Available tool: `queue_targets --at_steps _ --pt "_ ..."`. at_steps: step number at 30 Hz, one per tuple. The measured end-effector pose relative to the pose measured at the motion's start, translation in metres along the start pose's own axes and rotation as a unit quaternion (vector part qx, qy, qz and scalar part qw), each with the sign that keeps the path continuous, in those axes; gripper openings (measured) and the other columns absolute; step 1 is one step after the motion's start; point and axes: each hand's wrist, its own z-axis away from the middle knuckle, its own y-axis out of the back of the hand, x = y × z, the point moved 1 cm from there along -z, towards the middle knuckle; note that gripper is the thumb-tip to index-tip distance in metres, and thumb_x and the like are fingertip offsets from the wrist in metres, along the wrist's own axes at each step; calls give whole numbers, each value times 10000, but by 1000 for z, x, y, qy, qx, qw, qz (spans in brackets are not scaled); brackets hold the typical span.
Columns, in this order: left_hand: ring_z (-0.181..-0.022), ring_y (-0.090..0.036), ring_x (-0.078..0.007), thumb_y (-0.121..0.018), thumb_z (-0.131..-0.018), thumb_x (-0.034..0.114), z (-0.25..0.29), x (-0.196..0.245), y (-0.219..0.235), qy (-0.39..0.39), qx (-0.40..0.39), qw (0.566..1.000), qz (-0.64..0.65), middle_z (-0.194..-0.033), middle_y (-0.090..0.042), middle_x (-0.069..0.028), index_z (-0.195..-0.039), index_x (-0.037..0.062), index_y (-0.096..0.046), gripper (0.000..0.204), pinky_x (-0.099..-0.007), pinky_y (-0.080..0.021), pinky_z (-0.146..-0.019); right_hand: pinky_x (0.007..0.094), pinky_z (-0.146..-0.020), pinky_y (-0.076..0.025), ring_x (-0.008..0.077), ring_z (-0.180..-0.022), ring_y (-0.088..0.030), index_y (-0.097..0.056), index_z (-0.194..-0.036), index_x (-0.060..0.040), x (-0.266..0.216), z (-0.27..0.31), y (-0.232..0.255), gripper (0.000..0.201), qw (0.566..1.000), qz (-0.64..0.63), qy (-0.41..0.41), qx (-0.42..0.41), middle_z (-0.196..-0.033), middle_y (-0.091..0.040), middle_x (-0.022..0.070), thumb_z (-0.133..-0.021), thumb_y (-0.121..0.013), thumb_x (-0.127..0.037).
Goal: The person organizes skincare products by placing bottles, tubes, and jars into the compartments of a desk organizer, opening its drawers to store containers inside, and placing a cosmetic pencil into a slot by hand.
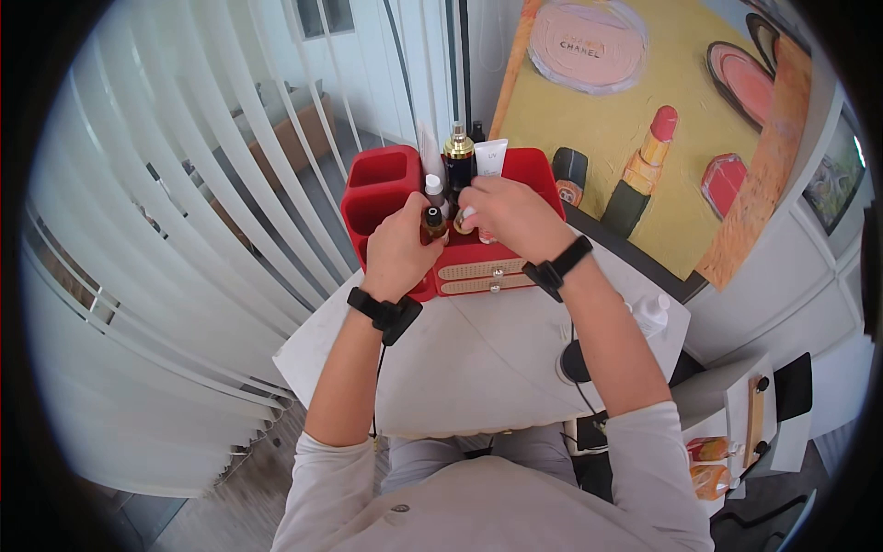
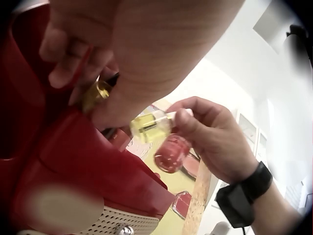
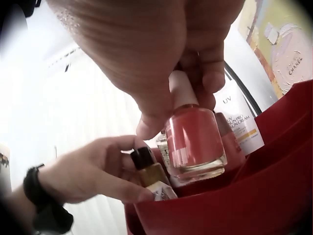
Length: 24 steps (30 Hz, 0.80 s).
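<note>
My left hand (image 1: 402,248) pinches a small black-capped bottle of amber liquid (image 3: 155,175) at the front left of a red cosmetics organizer (image 1: 382,158). Just to its right, my right hand (image 1: 515,219) holds two nail polish bottles by their white caps, above the organizer's edge. One nail polish bottle is coral red (image 3: 194,139); the other is clear with yellow liquid (image 2: 152,128). Behind the hands stand a dark bottle with a gold collar (image 1: 458,166), a white UV sunscreen tube (image 1: 490,158) and a white-capped bottle (image 1: 433,186).
Two perforated drawers (image 1: 478,273) with round knobs form the organizer's front. It stands on a white table (image 1: 441,368). A white bottle (image 1: 651,313) and a black round object (image 1: 576,362) lie to the right. Vertical blinds (image 1: 202,230) hang at left; a makeup painting (image 1: 589,129) leans behind.
</note>
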Motion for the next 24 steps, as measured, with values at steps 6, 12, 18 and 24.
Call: queue_targets --at_steps 6,12,18,24 --pt "-901 -717 -365 -856 -778 2 7 -8 -3 -46 37 997 54 -1080 -697 -166 -1299 36 -601 580 -454 -588 -802 428 -809 -588 331 -925 -682 -723 -1069 -14 10 -15 -11 199 984 124 121 -44 -956 -640 146 -872 -737 14" --pt "-756 -626 -120 -864 -773 -65 26 1 -3 6 77 986 151 -1152 -634 -70 -1406 53 -586 701 -261 -535 -660 431 -896 -579 349 -1063 -694 -741 -1127 -27 22 6 -24 280 998 49 28 -25 -1083 -702 151 -850 -781 -15" --pt "-732 -609 -108 -854 -812 -39 81 -9 -5 -41 141 978 147 -1105 -676 -66 -1194 30 -716 411 -246 -487 -649 369 -839 -574 290 -986 -716 -732 -1088 -26 -11 48 37 267 972 75 106 197 -1027 -729 113 -839 -826 -37" --pt "-693 -623 -133 -840 -874 7 128 -13 -43 55 -33 979 195 -798 -751 -81 -882 -11 -794 50 -284 -472 -639 424 -728 -565 369 -810 -706 -730 -895 -24 -17 137 45 63 973 19 -122 197 -847 -715 134 -870 -786 -42"
